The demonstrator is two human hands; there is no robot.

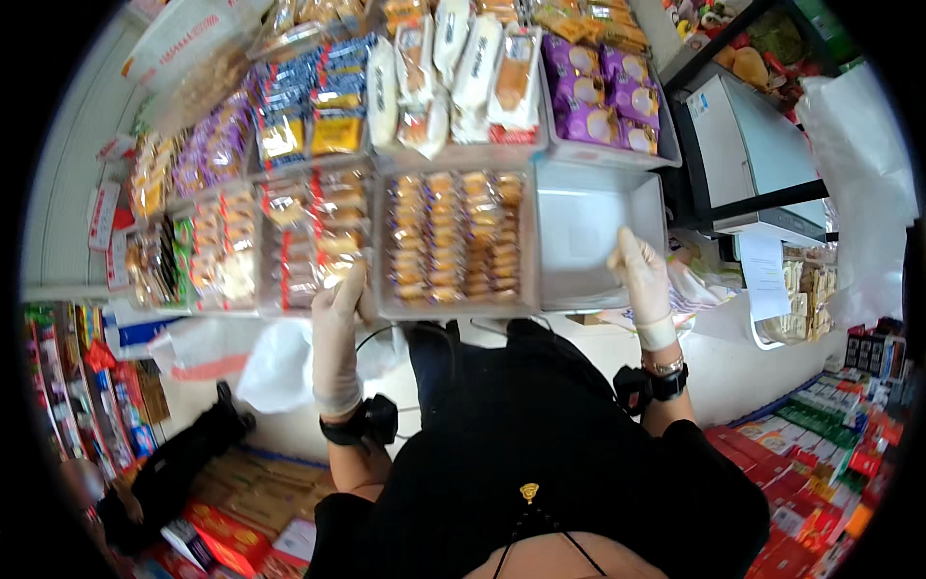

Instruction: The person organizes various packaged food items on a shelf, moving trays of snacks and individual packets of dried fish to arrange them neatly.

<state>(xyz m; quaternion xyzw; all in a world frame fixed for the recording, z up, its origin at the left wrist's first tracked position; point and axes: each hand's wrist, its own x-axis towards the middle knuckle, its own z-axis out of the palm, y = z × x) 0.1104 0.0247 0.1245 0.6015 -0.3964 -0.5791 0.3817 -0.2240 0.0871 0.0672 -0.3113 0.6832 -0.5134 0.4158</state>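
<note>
A: Left hand first. Position?
B: Left hand [337, 307], in a pale glove, at the front of the row, just left of the cookie tray [453, 311]. A tray of biscuit packs [340, 212] lies directly beyond it.

A: Its fingers?
B: Bent in, close together, tips partly hidden. Whether they grip an edge: cannot tell.

A: Right hand?
B: Right hand [640, 275], gloved likewise, at the right side of the grey bin [579, 222], covering part of its front right corner. Fingers curled, little gap between them. Contact with the rim: cannot tell.

A: Location of the bin?
B: Front row, right end, just right of the cookie tray. Its pale inside is visible.

A: Contents of the cookie tray?
B: Wrapped cookies [446, 232], stacked in upright columns. The tray lies between the hands.

A: Back row?
B: Behind the bin, purple packs [583, 96]. Left of these, white packs [475, 72], then blue packs [340, 82].

A: Below the row?
B: A white bag [277, 372], left of the left hand. Black wristbands [667, 382] on both wrists.
</note>
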